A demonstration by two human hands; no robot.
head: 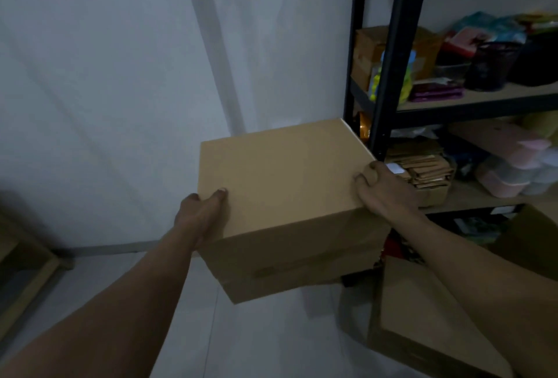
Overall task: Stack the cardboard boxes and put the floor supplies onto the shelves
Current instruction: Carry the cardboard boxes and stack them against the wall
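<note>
**A:** Where is the box?

**B:** The box [280, 172] is mid-frame, closed and plain brown, with its top turned to the camera. Both hands are on it.

**A:** How does the left hand sit?

**B:** The left hand [200, 217] is at seven o'clock of the top. Its thumb lies flat on the lid and its fingers wrap down the left side, out of sight.

**A:** And the right?

**B:** The right hand [383, 190] is at four o'clock, gripping with its fingers curled over the right edge near the front corner.

**A:** Is the box lifted or resting on something?

**B:** I cannot tell. A faint line crosses the front face low down, but the light is too dim to say whether a second box lies beneath.

**A:** What is around it?

**B:** At three o'clock stands the black rack [389, 75], its post just beside the box's far right corner. The upper shelf holds a brown carton [371, 48], a purple pouch [437, 92] and a mesh cup [489, 66]. The shelf below has kraft packets [422, 166] near the right hand, with pink tubs [513, 166] further right. At five o'clock an open carton [422, 317] sits on the floor [256, 332], partly behind the right forearm. The wall [120, 75] fills eleven o'clock, and a wood frame [27, 281] is at eight.
</note>
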